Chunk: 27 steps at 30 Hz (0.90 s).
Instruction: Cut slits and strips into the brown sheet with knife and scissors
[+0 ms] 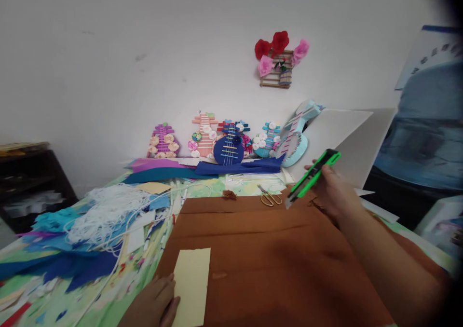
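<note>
My right hand (334, 189) is closed around a green utility knife (314, 176), raised over the far right part of a brown sheet (260, 250). The knife's blade points down and to the left, apart from the sheet. At the near left, my left hand (154, 300) grips the left edge of a pale yellow card strip (193, 283), which lies on the brown sheet. Its fingers are bent and the thumb rests along the strip. Gold-handled scissors (270, 197) lie at the sheet's far edge, beside a small crumpled brown scrap (229, 195).
Tangled white cord (108, 213) and blue paper pieces (61, 266) cover the table's left side. Along the wall stand several decorated instrument-shaped crafts (229, 146). White boards (347, 139) lean at the right, near a large water bottle (427, 124). A dark shelf (32, 182) stands left.
</note>
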### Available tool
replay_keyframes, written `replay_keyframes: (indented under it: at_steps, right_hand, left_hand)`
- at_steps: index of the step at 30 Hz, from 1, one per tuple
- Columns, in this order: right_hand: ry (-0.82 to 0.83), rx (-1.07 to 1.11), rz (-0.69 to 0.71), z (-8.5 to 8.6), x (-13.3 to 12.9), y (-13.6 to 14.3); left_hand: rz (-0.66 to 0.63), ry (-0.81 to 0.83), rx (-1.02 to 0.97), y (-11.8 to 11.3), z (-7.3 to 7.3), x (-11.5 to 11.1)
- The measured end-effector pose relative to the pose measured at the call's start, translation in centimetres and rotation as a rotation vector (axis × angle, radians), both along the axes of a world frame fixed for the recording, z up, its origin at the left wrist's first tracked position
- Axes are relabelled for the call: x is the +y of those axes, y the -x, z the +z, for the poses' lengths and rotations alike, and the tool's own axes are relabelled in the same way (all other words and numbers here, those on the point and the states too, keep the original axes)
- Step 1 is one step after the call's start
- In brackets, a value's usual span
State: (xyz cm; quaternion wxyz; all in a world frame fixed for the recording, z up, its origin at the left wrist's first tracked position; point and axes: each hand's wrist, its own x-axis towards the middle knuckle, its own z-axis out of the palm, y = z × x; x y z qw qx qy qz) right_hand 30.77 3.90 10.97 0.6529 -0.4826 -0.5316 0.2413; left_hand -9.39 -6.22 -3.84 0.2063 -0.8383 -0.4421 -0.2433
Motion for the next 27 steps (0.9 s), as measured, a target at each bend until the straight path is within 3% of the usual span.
replay_keyframes:
  at_steps: [5, 8, 11, 17, 22, 25, 27]
  right_hand:
    - [0.25, 0.27, 0.353, -4.4, 1.1, 9.1]
    - [0.316, 0.353, 0.435, -6.8, 1.0, 13.7]
    - [0.326, 0.384, 0.482, -7.9, 0.7, 16.4]
    - [0.331, 0.26, 0.653, -8.3, 0.0, 16.1]
    - [0.396, -0.215, 0.791, -9.4, -0.6, 14.2]
    - [0.282, -0.463, 0.763, -9.7, -0.8, 13.8]
    - [0.218, -0.478, 0.69, -9.4, -0.8, 14.1]
  left_hand:
    - [0.126, 0.246, -0.079, -0.7, 0.6, -0.8]
    - [0.155, 0.28, -0.037, -1.3, 0.9, -1.1]
    - [0.168, 0.269, 0.026, -1.6, 1.2, -1.2]
    - [0.162, 0.282, 0.02, -1.5, 1.1, -1.3]
    - [0.125, 0.374, 0.017, -1.6, 1.9, -1.2]
    - [0.108, 0.46, 0.032, -2.0, 3.2, -1.1]
    - [0.111, 0.496, 0.048, -2.3, 4.0, -0.9]
